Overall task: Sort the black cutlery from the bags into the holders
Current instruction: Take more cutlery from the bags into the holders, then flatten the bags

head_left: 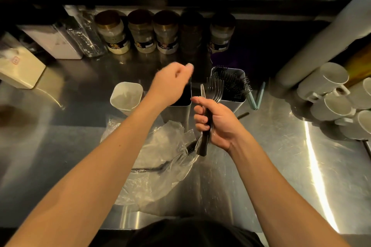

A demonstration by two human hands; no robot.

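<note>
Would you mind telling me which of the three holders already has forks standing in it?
The rightmost holder, with black forks inside; the leftmost holder looks empty.

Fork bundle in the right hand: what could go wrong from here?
1. The right hand grips the fork bundle mid-handle only; loose forks could slip out onto the plastic bag.
2. The right holder already looks crowded with forks, so new tines may snag going in.
3. The left hand is blurred over the middle holder and might knock it.

The single head view looks steeply down, close over the steel counter.
</note>
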